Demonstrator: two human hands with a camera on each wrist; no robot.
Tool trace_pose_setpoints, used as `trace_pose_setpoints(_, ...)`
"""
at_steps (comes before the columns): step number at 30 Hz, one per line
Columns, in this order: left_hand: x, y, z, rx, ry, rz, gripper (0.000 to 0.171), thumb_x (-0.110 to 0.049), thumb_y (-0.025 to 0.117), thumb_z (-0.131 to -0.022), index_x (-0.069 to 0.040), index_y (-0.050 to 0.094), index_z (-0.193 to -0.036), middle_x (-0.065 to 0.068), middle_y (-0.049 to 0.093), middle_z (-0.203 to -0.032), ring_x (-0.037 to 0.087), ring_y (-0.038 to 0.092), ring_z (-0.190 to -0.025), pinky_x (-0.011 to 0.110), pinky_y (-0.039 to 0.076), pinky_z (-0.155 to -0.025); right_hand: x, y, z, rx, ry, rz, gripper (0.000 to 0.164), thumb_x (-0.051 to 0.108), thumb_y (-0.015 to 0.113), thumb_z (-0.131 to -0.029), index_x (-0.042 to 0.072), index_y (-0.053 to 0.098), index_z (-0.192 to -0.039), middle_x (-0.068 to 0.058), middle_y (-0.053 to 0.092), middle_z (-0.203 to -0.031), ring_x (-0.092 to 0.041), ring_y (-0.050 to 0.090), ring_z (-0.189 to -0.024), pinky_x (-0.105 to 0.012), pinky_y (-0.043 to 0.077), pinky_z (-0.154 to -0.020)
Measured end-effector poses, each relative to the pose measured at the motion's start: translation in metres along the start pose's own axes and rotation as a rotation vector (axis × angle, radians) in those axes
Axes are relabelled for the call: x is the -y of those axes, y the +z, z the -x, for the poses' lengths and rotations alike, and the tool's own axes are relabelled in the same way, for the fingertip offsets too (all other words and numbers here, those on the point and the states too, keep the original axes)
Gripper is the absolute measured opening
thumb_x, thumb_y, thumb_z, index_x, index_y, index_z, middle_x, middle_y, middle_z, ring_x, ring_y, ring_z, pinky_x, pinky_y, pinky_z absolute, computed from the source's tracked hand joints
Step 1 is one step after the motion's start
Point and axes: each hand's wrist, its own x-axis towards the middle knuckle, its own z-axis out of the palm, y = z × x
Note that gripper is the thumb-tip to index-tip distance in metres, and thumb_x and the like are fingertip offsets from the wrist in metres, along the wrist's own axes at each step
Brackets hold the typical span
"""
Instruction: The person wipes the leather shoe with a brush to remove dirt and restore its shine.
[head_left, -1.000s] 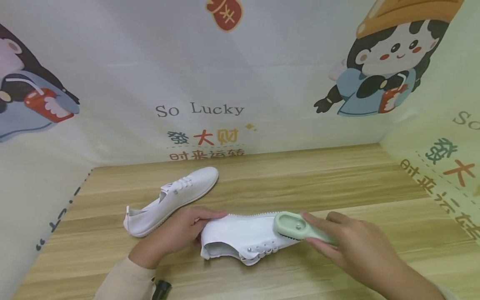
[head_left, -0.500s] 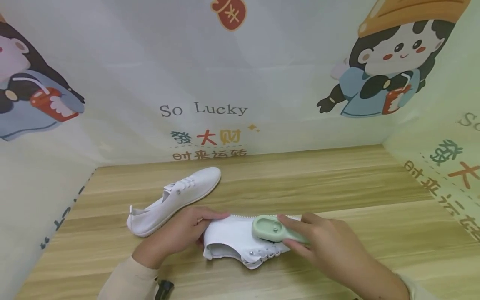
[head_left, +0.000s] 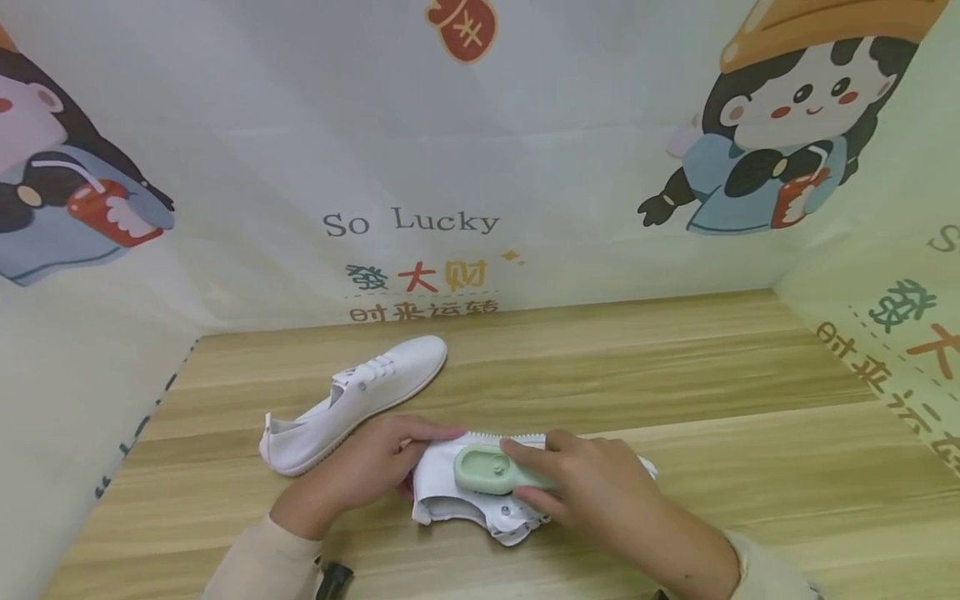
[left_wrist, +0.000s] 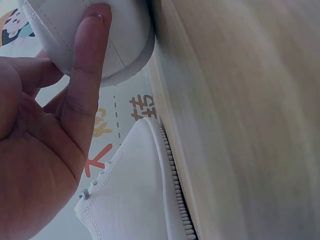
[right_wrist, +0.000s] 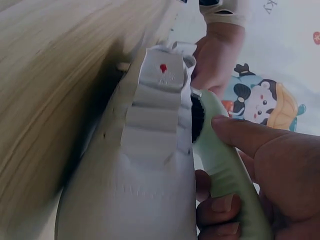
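Note:
A white lace-up shoe (head_left: 442, 462) lies tipped on its side in front of me in the head view. My left hand (head_left: 375, 462) grips it by the heel; in the left wrist view one finger (left_wrist: 89, 60) lies along the heel. My right hand (head_left: 600, 492) holds a pale green brush (head_left: 480, 468) by its handle, pressed to the shoe's side near the heel opening. Dark bristles (right_wrist: 197, 117) meet the shoe in the right wrist view. The second white shoe (head_left: 397, 371) stands upright behind my left hand.
The wooden tabletop (head_left: 675, 358) stretches out on both sides. Printed cloth walls (head_left: 562, 183) with cartoon figures and lettering close in the back and sides. A black strap end (head_left: 335, 579) shows by my left sleeve.
The brush in my right hand has slid leftward along the shoe's side, from near the toe to near the heel. My left hand keeps its grip on the heel.

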Motion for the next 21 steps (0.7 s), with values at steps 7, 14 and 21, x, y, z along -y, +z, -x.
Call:
trace_pose_setpoints(7,0.000,-0.001,0.001,0.013,-0.031,0.012,0.044,0.000,0.046,-0.100,-0.024,0.068,-0.130,0.009,0.069,-0.124,0.008,0.061,-0.065,0.030,0.056,-0.054,0.008,0.007,-0.007,-0.005,-0.041,-0.001,0.041,0.043,0.073,-0.088,0.030,0.069,-0.127,0.004,0.059,-0.075,-0.003,0.039,-0.049,-0.019,0.031,-0.044)
trace_pose_setpoints(14,-0.001,0.000,0.000,0.024,-0.008,0.033,0.042,0.000,0.047,-0.100,-0.022,0.068,-0.129,0.009,0.069,-0.125,0.009,0.061,-0.063,0.029,0.056,-0.053,0.002,0.004,-0.003,0.015,-0.020,-0.056,0.043,0.043,0.073,-0.088,0.030,0.068,-0.129,0.006,0.061,-0.078,0.000,0.039,-0.053,-0.018,0.032,-0.047)
trace_pose_setpoints(21,0.000,-0.001,0.001,0.011,-0.014,0.031,0.039,-0.005,0.048,-0.101,-0.022,0.068,-0.130,0.009,0.070,-0.125,0.012,0.062,-0.059,0.031,0.056,-0.053,-0.012,-0.005,0.011,-0.094,0.018,-0.221,0.044,0.037,0.077,-0.087,0.028,0.068,-0.128,0.008,0.065,-0.086,0.004,0.041,-0.060,-0.014,0.037,-0.053)
